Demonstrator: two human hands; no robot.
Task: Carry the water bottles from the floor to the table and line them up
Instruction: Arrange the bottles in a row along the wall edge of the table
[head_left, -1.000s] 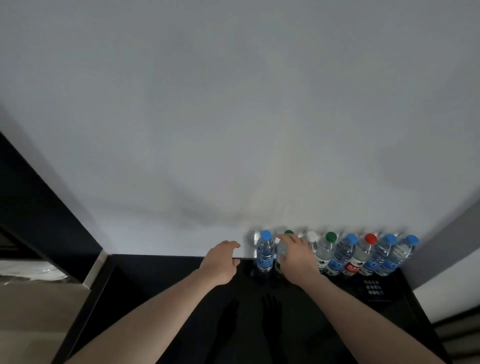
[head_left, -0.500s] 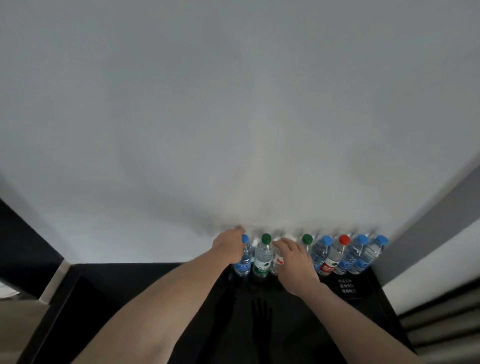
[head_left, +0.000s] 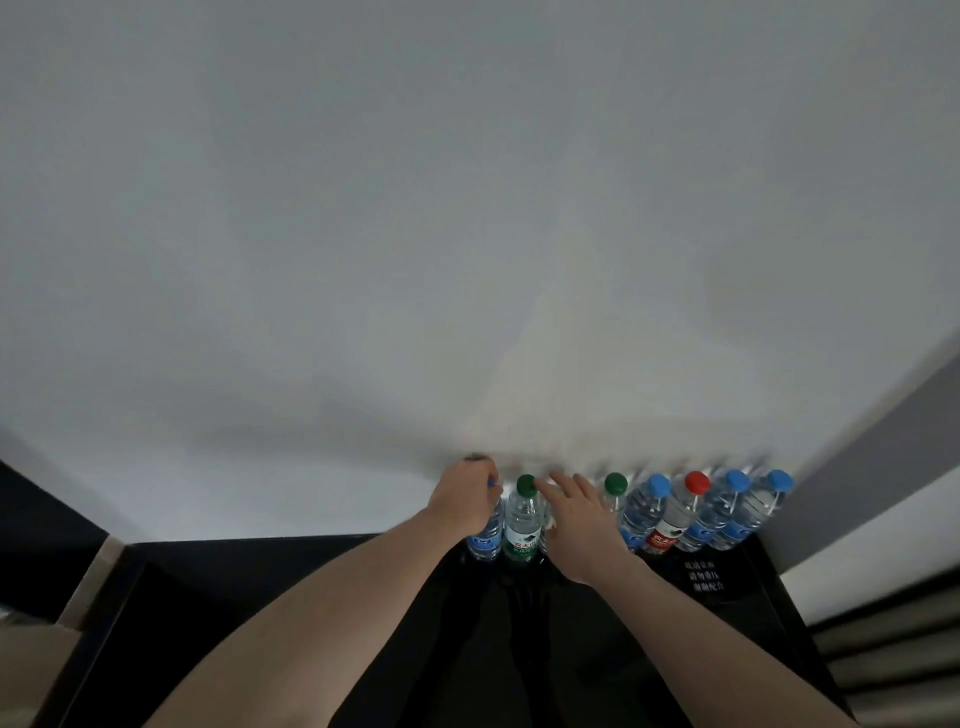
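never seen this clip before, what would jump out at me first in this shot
The row of water bottles with blue, green and red caps stands against the white wall at the far edge of the black table. At the row's left end, the left hand grips the top of the blue-labelled bottle. The right hand reaches in beside the green-capped bottle, hiding whatever stands behind it.

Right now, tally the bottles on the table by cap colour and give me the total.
blue-capped bottles: 4
green-capped bottles: 2
red-capped bottle: 1
bottle with its cap hidden behind the right hand: 1
Total: 8
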